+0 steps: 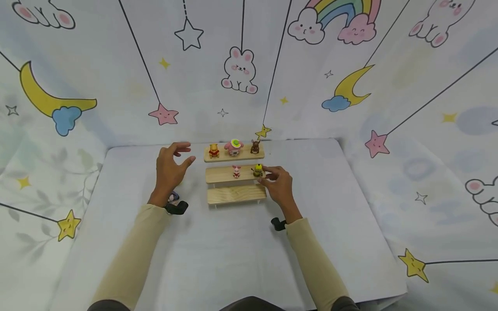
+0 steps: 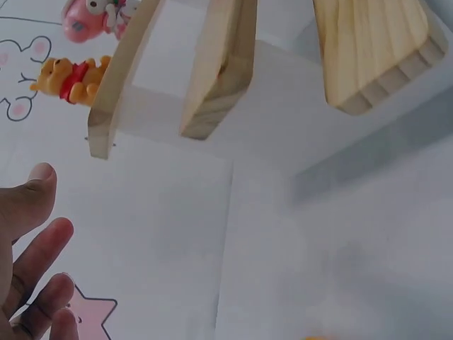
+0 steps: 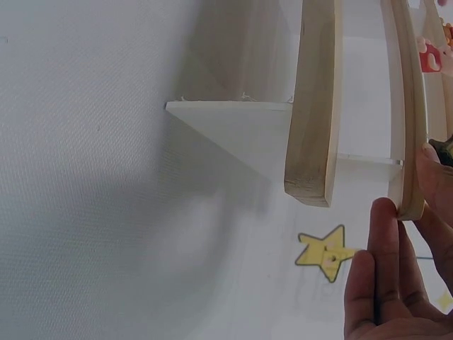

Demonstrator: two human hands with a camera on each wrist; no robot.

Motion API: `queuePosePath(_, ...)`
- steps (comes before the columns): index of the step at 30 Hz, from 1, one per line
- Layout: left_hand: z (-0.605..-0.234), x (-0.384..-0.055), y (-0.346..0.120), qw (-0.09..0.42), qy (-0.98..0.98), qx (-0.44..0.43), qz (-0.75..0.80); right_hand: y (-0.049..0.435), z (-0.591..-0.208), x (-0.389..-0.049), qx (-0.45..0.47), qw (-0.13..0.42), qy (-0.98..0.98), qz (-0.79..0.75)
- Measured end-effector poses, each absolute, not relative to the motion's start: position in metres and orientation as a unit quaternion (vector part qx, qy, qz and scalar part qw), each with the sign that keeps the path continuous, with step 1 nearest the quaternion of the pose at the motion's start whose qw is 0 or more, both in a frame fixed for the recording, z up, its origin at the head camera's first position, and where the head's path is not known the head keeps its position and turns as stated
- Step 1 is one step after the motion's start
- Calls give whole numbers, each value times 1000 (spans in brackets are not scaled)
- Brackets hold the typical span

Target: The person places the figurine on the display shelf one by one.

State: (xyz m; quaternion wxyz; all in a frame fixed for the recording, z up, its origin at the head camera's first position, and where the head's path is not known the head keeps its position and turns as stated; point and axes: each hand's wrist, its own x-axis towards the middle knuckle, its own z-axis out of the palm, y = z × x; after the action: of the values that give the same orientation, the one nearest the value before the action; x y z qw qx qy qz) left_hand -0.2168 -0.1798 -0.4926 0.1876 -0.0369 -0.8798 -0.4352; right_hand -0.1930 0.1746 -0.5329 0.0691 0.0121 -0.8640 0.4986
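A three-tier wooden display shelf (image 1: 236,195) stands on the white-covered table. At the right end of its middle tier, my right hand (image 1: 279,183) pinches a small green-and-yellow figurine (image 1: 257,170) between thumb and fingers. In the right wrist view that figurine (image 3: 444,149) is mostly cut off by the frame edge, beside the thumb. A small pink piglet figurine (image 1: 236,172) stands to its left on the same tier. My left hand (image 1: 171,168) hovers left of the shelf, fingers loosely bent and apart, holding nothing.
On the top tier sit a yellow bear figurine in red (image 1: 214,150), a pink figurine with a green-and-white top (image 1: 234,147) and a brown figurine (image 1: 254,147). Small objects (image 1: 173,197) lie partly hidden by the left wrist. A patterned cloth wall (image 1: 202,125) rises behind the table.
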Motion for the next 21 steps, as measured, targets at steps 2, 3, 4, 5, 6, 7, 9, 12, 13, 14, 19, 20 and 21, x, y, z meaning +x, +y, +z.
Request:
queuePosePath(2,-494,-214,-187,180,-885,-24,-428,175,-533,-193,10,69,-865,496)
queuePosePath(3,-496,-213,-190,177,-888,-17,-425,175,-533,-193,10,69,-866,496)
queuePosePath(4,-498,-212,-193,173,-890,-10,-421,174,-533,-193,9,68,-866,496)
queuePosePath(5,-500,-210,-197,169,-893,-3,-417,174,-533,-193,8,68,-866,496)
queuePosePath(6,-503,-209,-200,165,-895,4,-415,174,-532,-193,7,68,-866,496)
queuePosePath(7,-506,-207,-203,162,-896,8,-413,174,-532,-193,7,68,-866,496)
queuePosePath(9,-511,-204,-208,157,-899,15,-408,174,-532,-193,8,68,-865,496)
queuePosePath(12,-520,-200,-215,144,-905,25,-399,174,-532,-193,9,68,-865,497)
queuePosePath(13,-523,-198,-217,139,-908,29,-395,174,-532,-193,9,69,-865,497)
queuePosePath(14,-526,-197,-219,132,-910,33,-392,174,-532,-193,10,70,-865,497)
queuePosePath(19,-543,-192,-229,99,-922,53,-371,174,-532,-192,9,72,-865,497)
queuePosePath(20,-547,-191,-231,94,-924,56,-366,174,-532,-192,9,72,-865,496)
queuePosePath(21,-550,-190,-232,90,-927,57,-360,174,-532,-192,10,72,-865,497)
